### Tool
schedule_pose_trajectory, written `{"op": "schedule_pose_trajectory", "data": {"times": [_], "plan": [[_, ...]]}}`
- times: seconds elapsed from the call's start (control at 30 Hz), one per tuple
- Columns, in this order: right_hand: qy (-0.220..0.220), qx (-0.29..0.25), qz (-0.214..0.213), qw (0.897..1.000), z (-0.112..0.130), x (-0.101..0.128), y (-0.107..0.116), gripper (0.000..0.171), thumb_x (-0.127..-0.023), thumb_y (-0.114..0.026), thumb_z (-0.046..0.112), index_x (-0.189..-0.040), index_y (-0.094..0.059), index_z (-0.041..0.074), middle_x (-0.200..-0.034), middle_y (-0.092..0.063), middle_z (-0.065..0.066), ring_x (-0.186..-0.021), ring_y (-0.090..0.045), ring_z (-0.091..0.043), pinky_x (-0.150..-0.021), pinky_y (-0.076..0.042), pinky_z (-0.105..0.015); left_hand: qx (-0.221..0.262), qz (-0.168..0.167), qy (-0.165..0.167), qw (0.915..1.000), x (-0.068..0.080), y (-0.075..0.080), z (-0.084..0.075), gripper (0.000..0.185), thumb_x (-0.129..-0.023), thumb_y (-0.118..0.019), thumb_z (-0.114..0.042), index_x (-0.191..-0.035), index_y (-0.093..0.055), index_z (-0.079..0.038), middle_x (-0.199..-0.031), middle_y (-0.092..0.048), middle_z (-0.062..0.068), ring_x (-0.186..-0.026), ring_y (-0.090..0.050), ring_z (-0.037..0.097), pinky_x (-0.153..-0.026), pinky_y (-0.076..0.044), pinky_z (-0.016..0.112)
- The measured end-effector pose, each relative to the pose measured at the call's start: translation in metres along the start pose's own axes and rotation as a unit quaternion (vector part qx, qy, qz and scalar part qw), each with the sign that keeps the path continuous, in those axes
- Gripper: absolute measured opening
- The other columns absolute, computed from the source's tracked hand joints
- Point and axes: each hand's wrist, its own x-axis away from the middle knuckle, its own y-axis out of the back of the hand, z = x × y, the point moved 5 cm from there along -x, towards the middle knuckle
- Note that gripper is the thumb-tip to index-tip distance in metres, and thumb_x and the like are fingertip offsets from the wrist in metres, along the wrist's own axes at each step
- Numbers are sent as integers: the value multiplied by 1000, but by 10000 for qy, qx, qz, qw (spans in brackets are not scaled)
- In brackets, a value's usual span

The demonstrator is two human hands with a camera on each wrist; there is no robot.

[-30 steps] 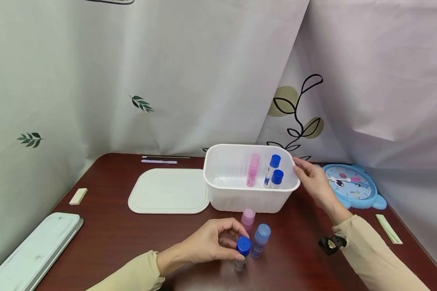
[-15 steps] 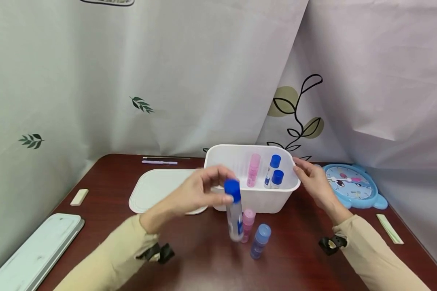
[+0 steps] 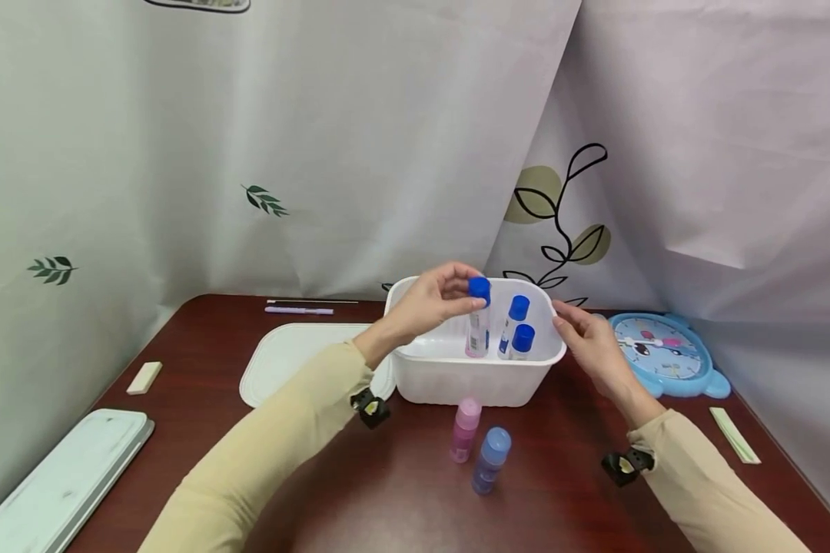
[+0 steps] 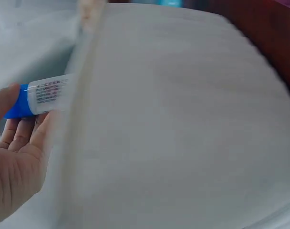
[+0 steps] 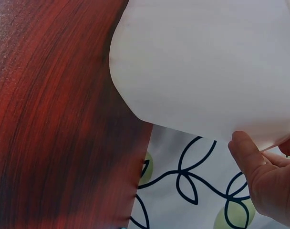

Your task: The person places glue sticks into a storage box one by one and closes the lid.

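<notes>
Pinching a blue-capped glue stick point(image 3: 479, 326) by its cap, her left hand point(image 3: 432, 301) held it upright inside the white tub point(image 3: 456, 376). The right hand point(image 3: 588, 342) gripped the tub's right rim, fingers curled.

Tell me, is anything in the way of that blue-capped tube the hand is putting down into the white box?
Nothing visible blocks it. The left hand holds the blue-capped tube already inside the white box. A pink tube stands right behind it and two blue-capped tubes beside it. The right hand grips the box's rim.
</notes>
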Motion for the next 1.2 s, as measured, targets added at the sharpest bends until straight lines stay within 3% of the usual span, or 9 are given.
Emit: {"op": "schedule_pose_trajectory", "data": {"times": [0.13, 0.27, 0.43, 0.6, 0.77, 0.9, 1.0, 1.07, 1.2], "plan": [[3, -4, -1, 10000, 1, -1, -2, 50, -102, -41, 22, -143, -32, -4, -138, -43, -29, -119, -51, -40, -94, -43, -41, -181, 246, 482, 9984, -9, -12, 28, 32, -85, -65, 2, -115, -53, 4, -109, -63, 21, -95, -62, 18, -88, -52, 28], [16, -64, 10, 10000, 2, -1, -3, 50, -102, -41, 22, -143, -32, -4, -137, -43, -29, -119, -51, -41, -94, -43, -42, -708, 515, 746, 9934, -14, -20, 41, 31, -83, -67, 2, -112, -55, 3, -107, -65, 19, -96, -63, 20, -87, -52, 26], [25, -112, 12, 9999, 1, 0, -1, 50, -102, -41, 22, -143, -32, -5, -138, -43, -30, -120, -50, -42, -94, -42, -42, -1198, 839, 959, 9846, -18, -28, 46, 26, -80, -70, 4, -104, -58, 1, -101, -67, 15, -93, -64, 19, -82, -52, 22], [0, -127, -2, 9999, -1, 0, -1, 50, -102, -41, 22, -143, -32, -4, -138, -43, -30, -120, -50, -41, -94, -42, -41, -1424, 897, 1075, 9799, -18, -31, 47, 26, -80, -70, 5, -103, -58, 1, -100, -67, 15, -94, -65, 20, -84, -51, 22], [-35, -101, -20, 9999, -3, 0, -3, 50, -101, -42, 22, -143, -33, -4, -138, -44, -29, -119, -51, -41, -94, -43, -41, -1705, 900, 895, 9772, -12, -28, 43, 34, -82, -69, 3, -114, -58, 2, -112, -65, 17, -105, -63, 25, -91, -50, 24], [-22, -60, -32, 10000, -4, 0, -5, 49, -101, -42, 21, -142, -33, -4, -137, -44, -29, -118, -52, -41, -94, -44, -41, -1885, 720, 272, 9791, 6, -18, 25, 43, -83, -69, -2, -124, -56, 1, -121, -62, 17, -111, -60, 26, -93, -49, 25], [17, 3, -82, 10000, -3, -1, -4, 49, -101, -42, 21, -142, -34, -4, -136, -45, -29, -117, -52, -41, -93, -44, -42, -1535, 525, -161, 9866, 30, -10, 10, 39, -85, -68, -5, -122, -58, 1, -119, -63, 17, -109, -62, 26, -90, -51, 25], [38, 34, -109, 9999, -2, -2, -2, 48, -101, -42, 21, -142, -34, -4, -136, -45, -29, -117, -52, -41, -93, -44, -43, -1048, 517, -204, 9929, 48, -7, 6, 35, -86, -67, -4, -120, -59, 1, -117, -64, 18, -106, -63, 26, -89, -52, 26], [-47, 16, -81, 10000, -3, -2, 0, 49, -101, -41, 22, -143, -33, -3, -138, -43, -29, -120, -50, -42, -94, -43, -43, -21, 778, 131, 9969, 83, -15, 16, 35, -85, -66, -1, -118, -59, 4, -119, -61, 23, -108, -61, 30, -89, -52, 28]]}}
